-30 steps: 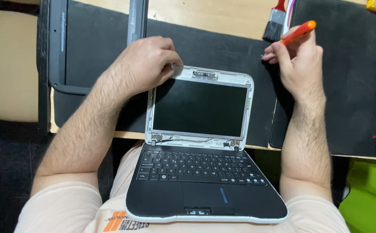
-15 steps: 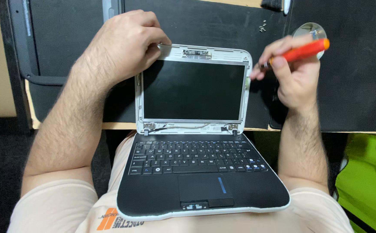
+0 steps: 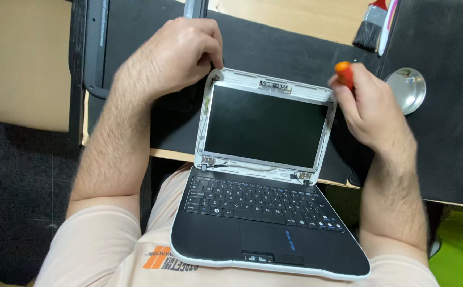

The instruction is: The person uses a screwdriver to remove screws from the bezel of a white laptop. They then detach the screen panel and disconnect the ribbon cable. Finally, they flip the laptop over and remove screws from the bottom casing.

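A small black laptop with a white-edged lid and its screen bezel removed (image 3: 266,175) rests open on the person's lap. The left hand (image 3: 175,56) curls over the lid's upper left corner, fingertips (image 3: 215,56) pinching its edge. At the lid's upper right corner, the right hand (image 3: 372,111) closes around an orange-handled screwdriver (image 3: 344,73). A round shiny metal dish (image 3: 408,89) sits just right of that hand.
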